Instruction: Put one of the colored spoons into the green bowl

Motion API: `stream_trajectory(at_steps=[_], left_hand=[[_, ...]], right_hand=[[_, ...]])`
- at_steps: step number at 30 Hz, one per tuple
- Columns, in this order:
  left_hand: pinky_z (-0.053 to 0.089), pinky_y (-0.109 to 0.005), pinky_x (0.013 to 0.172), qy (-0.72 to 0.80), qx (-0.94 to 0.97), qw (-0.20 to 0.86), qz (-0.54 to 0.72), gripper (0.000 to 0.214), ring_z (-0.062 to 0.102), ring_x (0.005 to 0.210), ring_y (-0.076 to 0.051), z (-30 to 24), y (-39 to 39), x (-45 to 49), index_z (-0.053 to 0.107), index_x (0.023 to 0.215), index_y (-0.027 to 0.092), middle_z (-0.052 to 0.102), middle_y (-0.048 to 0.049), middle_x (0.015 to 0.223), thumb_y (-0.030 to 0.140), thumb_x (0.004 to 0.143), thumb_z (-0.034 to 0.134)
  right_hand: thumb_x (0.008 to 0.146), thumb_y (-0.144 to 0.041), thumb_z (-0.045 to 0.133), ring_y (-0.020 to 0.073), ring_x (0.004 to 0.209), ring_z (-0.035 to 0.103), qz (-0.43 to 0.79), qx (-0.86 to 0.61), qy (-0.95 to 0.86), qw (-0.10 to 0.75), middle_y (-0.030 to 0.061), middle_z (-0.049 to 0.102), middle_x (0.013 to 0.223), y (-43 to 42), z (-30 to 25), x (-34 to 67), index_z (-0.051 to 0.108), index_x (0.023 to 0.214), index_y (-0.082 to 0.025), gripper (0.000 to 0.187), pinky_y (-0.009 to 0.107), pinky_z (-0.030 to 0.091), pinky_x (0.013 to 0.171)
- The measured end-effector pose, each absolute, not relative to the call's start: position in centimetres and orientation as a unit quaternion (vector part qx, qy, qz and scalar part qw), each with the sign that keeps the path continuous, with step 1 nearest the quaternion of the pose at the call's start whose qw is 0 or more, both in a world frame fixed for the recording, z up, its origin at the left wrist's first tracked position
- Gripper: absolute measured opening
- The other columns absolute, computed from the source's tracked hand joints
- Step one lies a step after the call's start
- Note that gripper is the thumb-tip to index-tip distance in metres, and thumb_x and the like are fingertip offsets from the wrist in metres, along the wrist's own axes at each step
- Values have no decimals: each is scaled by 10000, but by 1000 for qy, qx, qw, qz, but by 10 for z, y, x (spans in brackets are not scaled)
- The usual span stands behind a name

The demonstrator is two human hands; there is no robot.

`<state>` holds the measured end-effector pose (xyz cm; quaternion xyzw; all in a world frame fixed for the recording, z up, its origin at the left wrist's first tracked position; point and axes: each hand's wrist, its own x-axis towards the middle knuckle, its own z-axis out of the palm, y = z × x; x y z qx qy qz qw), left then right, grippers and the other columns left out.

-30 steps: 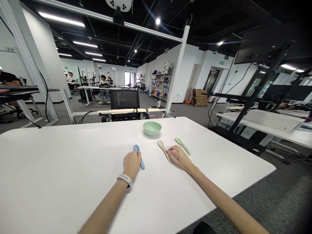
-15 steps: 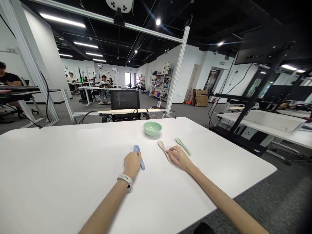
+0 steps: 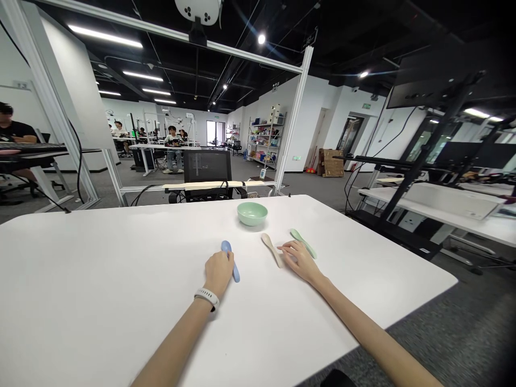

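A blue spoon (image 3: pixel 236 273) lies on the white table (image 3: pixel 121 279). My left hand (image 3: pixel 218 270), with a pale watch band at its wrist, is curled over the spoon's middle; its fingertips are mostly hidden under the hand. To the right lies a beige spoon (image 3: pixel 271 248), bowl end pointing away from me. My right hand (image 3: pixel 299 260) rests just right of its handle, fingers loosely bent and apart, holding nothing. Beyond that hand is a light green spoon (image 3: pixel 303 242), partly behind my fingers. A green bowl (image 3: pixel 252 214) stands upright near the far edge.
An aluminium frame (image 3: pixel 296 118) rises behind the table, with a black mesh chair (image 3: pixel 207 165) beyond it. A black stand (image 3: pixel 419 156) and another white desk (image 3: pixel 447 207) are to the right. Several people sit at far desks.
My right hand has shifted slightly right, off the beige spoon's handle, which shows in full now. My left hand and the blue spoon have stayed put.
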<state>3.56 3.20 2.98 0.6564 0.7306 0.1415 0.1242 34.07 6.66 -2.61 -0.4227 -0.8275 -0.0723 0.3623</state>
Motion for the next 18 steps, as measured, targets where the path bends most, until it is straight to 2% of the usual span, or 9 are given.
stream_trajectory(at_steps=[4,8,12,18], left_hand=[[494,-349,864,729,658,122,142,592,764,1070,-270,27,33,35,788,1029,121,833,-182,1125,377,1042,255],[495,-351,872,729,659,119,144,591,762,1081,-272,24,35,35,785,1052,120,831,-183,1138,376,1041,252],[497,-349,875,728,659,116,147,582,763,1073,-266,22,36,34,785,1046,129,832,-181,1133,376,1040,258],[503,-351,873,729,657,117,150,567,767,1052,-263,23,36,34,787,1030,140,834,-179,1120,381,1042,274]], right_hand=[[1084,-389,415,300,1004,680,-100,-520,-731,431,126,758,1030,76,-30,357,779,1067,-228,398,483,498,915],[1051,-395,361,312,1055,665,-101,-598,-626,490,158,733,1128,86,-36,382,724,1124,-204,416,515,480,976],[976,-379,410,302,967,655,-60,-618,-591,515,174,689,1094,93,-45,401,691,1125,-181,375,511,501,949],[886,-331,486,270,879,629,-18,-605,-589,536,132,664,1023,98,-53,409,680,1087,-198,310,487,529,912]])
